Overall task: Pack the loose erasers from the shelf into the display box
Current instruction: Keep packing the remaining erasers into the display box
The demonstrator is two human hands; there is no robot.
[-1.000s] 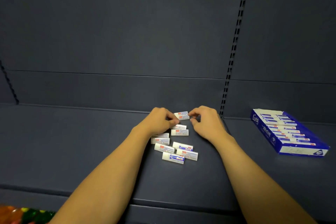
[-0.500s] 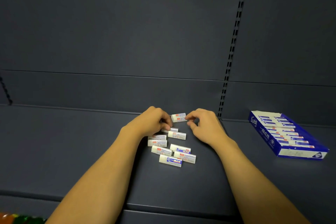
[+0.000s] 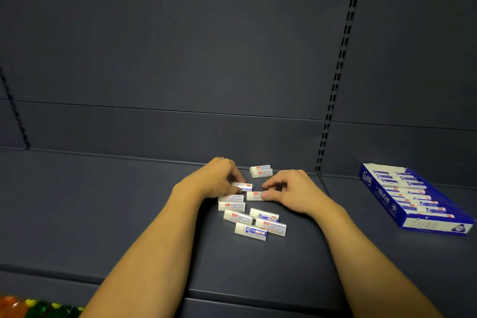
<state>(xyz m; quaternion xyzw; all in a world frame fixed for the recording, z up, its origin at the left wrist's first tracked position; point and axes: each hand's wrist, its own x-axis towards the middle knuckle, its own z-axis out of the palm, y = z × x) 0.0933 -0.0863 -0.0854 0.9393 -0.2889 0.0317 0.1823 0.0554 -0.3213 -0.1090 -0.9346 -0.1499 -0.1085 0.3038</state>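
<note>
Several white erasers in printed sleeves lie loose on the dark shelf [image 3: 129, 214] near its middle. A stack of two erasers [image 3: 261, 171] sits by the back wall, free of both hands. My left hand [image 3: 214, 181] pinches an eraser [image 3: 244, 186] at its fingertips. My right hand [image 3: 291, 192] pinches another eraser [image 3: 254, 196] by its right end. Below them lie more loose erasers [image 3: 250, 222]. The blue display box [image 3: 382, 193] lies open at the right, with rows of erasers inside.
The shelf's back wall rises just behind the erasers, with a slotted upright [image 3: 335, 85] between the erasers and the box. Colourful items [image 3: 33, 308] show at the bottom left below the shelf's front edge.
Both hands have let go of the stacked erasers by the back wall and moved down toward me. Each now pinches a different loose eraser.
</note>
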